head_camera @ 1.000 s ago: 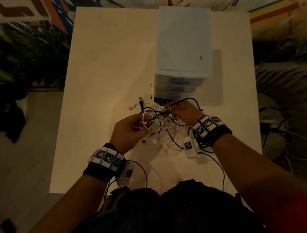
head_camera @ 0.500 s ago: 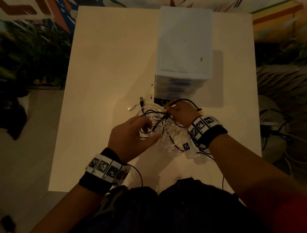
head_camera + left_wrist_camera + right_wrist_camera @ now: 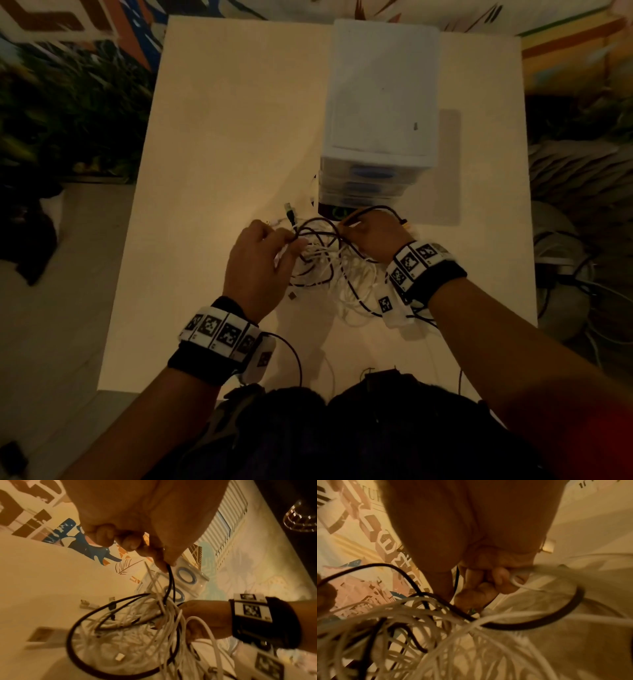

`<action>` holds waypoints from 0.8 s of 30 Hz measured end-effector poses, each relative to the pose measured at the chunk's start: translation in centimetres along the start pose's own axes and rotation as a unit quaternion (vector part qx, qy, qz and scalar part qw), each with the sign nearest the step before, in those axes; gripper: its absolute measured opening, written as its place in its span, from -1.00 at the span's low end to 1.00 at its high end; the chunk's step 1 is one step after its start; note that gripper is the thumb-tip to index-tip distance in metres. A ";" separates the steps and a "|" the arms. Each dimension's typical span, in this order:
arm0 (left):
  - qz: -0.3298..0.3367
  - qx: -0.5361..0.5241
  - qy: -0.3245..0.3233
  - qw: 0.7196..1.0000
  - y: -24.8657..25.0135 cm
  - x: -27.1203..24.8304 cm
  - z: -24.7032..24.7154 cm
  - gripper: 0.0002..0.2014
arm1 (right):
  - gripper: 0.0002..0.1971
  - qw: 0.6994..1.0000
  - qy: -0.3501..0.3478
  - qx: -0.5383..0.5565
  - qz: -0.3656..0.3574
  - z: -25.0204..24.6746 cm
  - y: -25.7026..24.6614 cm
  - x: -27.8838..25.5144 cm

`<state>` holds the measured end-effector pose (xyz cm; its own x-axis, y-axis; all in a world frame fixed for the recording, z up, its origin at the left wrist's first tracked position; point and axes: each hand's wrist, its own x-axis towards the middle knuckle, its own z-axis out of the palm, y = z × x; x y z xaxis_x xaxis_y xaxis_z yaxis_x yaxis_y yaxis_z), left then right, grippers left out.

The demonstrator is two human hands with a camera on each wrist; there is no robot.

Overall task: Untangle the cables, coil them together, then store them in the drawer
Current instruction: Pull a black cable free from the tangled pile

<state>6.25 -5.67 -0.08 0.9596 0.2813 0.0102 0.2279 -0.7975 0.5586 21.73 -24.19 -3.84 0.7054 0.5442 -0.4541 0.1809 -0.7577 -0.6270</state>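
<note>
A tangle of black and white cables (image 3: 329,267) lies on the pale table (image 3: 219,137), just in front of a small white drawer unit (image 3: 380,102). My left hand (image 3: 294,240) is at the tangle's left side; the left wrist view shows it (image 3: 161,561) pinching a black cable (image 3: 169,582) with curled fingers. My right hand (image 3: 349,226) is at the tangle's far right, by the drawer fronts. In the right wrist view its curled fingers (image 3: 498,578) grip a white cable loop (image 3: 520,584) and a thin black strand. The tangle (image 3: 419,626) hangs below both hands.
The drawers (image 3: 187,577) have blue ring handles and all look pushed in. Loose plugs lie on the table: a USB plug (image 3: 289,210) beyond the tangle and a small connector (image 3: 292,296) near my left hand. Plants and clutter line the floor beside the table.
My left hand has let go of a white loop and reached further into the tangle, taking a black cable. My right hand has stayed by the drawer fronts, keeping its hold.
</note>
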 end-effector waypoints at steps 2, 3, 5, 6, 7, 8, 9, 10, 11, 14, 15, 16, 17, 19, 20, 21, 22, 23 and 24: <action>-0.024 -0.073 -0.019 0.997 0.8 0.3 -0.6 -0.68 | -0.55 0.999 -0.033 -0.019 0.002 0.0 -0.1 -0.2; -0.036 -0.111 -0.031 0.993 1.2 0.4 -0.9 -0.70 | -0.49 0.998 -0.052 -0.031 0.006 -0.2 -0.2 -0.5; -0.056 -0.184 -0.046 0.980 2.0 0.5 -1.5 -0.70 | -0.47 0.997 -0.061 -0.051 0.012 -1.2 -0.2 -1.6; -0.065 -0.220 -0.053 0.972 2.2 0.6 -1.7 -0.69 | -0.54 0.997 -0.048 -0.057 0.001 -1.9 -0.3 -2.4; -0.076 -0.257 -0.059 0.962 2.4 0.7 -1.9 -0.68 | -0.64 0.998 -0.022 -0.052 -0.021 -2.6 -0.4 -3.3; -0.089 -0.294 -0.065 0.949 2.6 0.8 -2.1 -0.67 | -0.70 0.998 0.003 -0.031 -0.049 -3.3 -0.8 -4.4; -0.103 -0.326 -0.070 0.937 2.8 0.9 -2.3 -0.65 | -0.66 0.997 0.017 -0.005 -0.079 -3.8 -1.4 -5.5; -0.116 -0.352 -0.074 0.926 3.1 1.0 -2.4 -0.64 | -0.58 0.994 0.012 0.017 -0.104 -3.9 -2.3 -6.5; -0.126 -0.371 -0.075 0.917 3.4 1.1 -2.5 -0.62 | -0.52 0.992 -0.007 0.026 -0.124 -3.6 -3.2 -7.2; -0.133 -0.414 -0.076 0.897 4.1 1.2 -2.6 -0.62 | -0.58 0.979 -0.071 -0.015 -0.188 -0.4 -5.3 -7.6; -0.127 -0.422 -0.075 0.894 4.2 1.2 -2.6 -0.63 | -0.65 0.977 -0.069 -0.030 -0.200 0.6 -5.6 -7.4; -0.116 -0.426 -0.073 0.894 4.0 1.1 -2.6 -0.63 | -0.70 0.977 -0.055 -0.032 -0.204 1.2 -5.8 -7.3; -0.101 -0.427 -0.070 0.896 3.8 1.0 -2.7 -0.65 | -0.75 0.978 -0.035 -0.022 -0.203 1.5 -5.8 -7.1; -0.061 -0.406 -0.078 0.908 2.9 0.7 -2.8 -0.66 | -0.81 0.979 0.009 0.017 -0.202 1.1 -5.8 -7.1; -0.043 -0.378 -0.093 0.920 2.4 0.5 -2.8 -0.60 | -0.81 0.979 0.030 0.044 -0.198 0.7 -5.8 -7.2; -0.030 -0.338 -0.116 0.933 2.0 0.3 -2.7 -0.52 | -0.81 0.978 0.046 0.079 -0.187 0.2 -5.7 -7.2; -0.019 -0.286 -0.143 0.947 1.7 0.1 -2.5 -0.47 | -0.83 0.975 0.055 0.127 -0.174 -0.3 -5.7 -7.2; 0.001 -0.223 -0.162 0.961 1.6 -0.1 -2.2 -0.48 | -0.87 0.968 0.057 0.179 -0.164 -0.8 -5.7 -7.3; 0.031 -0.164 -0.165 0.972 1.5 -0.3 -1.7 -0.56 | -0.91 0.961 0.052 0.219 -0.161 -1.2 -5.9 -7.3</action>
<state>6.01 -6.04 2.18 0.9826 0.0082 -0.1854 0.1558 -0.5788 0.8005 16.40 -24.14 3.91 0.7301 0.6690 -0.1395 0.1118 -0.3183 -0.9414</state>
